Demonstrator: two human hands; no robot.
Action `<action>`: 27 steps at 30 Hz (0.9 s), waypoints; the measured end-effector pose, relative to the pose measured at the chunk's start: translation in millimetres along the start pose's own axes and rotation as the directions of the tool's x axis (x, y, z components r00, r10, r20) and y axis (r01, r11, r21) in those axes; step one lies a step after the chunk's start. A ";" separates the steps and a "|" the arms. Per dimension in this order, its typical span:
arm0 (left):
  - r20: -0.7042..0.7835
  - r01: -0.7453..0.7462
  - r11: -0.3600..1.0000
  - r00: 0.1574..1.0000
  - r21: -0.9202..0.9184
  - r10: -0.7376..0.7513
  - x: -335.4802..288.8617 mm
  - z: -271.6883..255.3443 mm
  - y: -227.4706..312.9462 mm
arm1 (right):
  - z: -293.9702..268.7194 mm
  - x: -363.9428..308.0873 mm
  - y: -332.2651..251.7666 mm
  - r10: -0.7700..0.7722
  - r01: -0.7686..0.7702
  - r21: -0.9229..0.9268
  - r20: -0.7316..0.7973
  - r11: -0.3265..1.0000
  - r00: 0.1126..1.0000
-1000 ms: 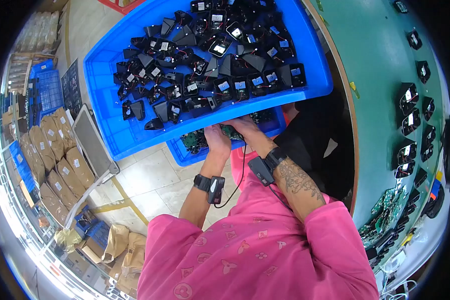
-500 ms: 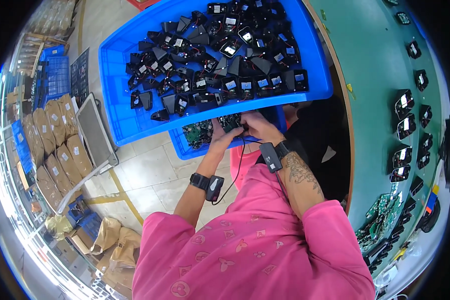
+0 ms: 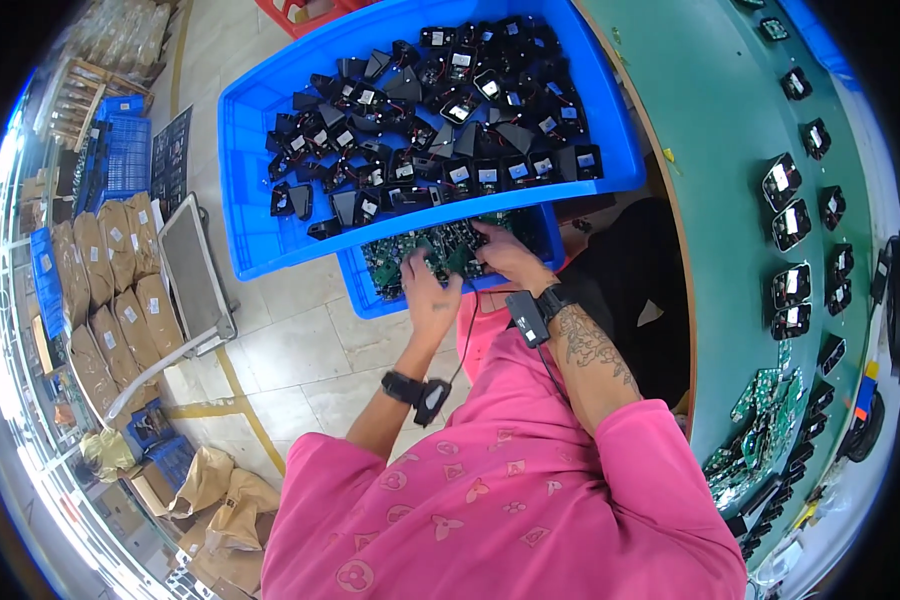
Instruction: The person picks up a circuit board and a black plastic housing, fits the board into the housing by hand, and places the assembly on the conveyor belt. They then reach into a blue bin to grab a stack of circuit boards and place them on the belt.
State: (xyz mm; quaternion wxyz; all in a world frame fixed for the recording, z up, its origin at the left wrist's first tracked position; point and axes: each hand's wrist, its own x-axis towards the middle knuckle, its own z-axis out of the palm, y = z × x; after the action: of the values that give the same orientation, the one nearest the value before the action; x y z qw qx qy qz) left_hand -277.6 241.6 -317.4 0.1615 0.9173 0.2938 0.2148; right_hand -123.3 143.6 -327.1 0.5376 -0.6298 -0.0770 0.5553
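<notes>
Both hands have shifted since the earlier frame: the left hand now lies flat over the green circuit boards with fingers spread, while the right hand stays curled among them. These boards fill the lower blue bin, which sits half hidden under the upper blue tray of black modules. Boards lie jumbled, so no single long axis can be told, though the heap runs left to right across the bin (its own long side). Left fingertips press on the boards at the heap's left part; the right fingers bend down into its right part, seemingly pinching a board, but whether anything is truly gripped I cannot tell. Each wrist wears a black band with a small black unit. On the green workbench to the right, more black modules stand in rows.
</notes>
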 end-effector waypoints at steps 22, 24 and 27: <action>0.851 0.829 0.558 0.318 -0.036 -0.418 -106.2 -55.3 -25.2 | 72.5 34.9 -4.5 0.062 -0.348 -0.438 -0.547 0.829 0.835; 0.799 0.770 0.617 0.470 -0.162 -0.376 -107.0 -44.4 -31.9 | 74.9 40.0 -5.4 0.000 -0.333 -0.469 -0.578 0.818 0.816; 0.743 0.682 0.674 0.602 -0.285 -0.294 -93.9 -38.5 -28.6 | 57.0 50.6 8.9 0.067 -0.340 -0.490 -0.493 0.803 0.868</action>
State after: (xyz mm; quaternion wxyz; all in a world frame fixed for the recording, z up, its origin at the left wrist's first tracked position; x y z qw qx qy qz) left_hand -378.8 213.1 -324.6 0.5594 0.7216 0.3970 -0.0940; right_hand -153.5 208.8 -354.0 0.2663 -0.8753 -0.0394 0.4017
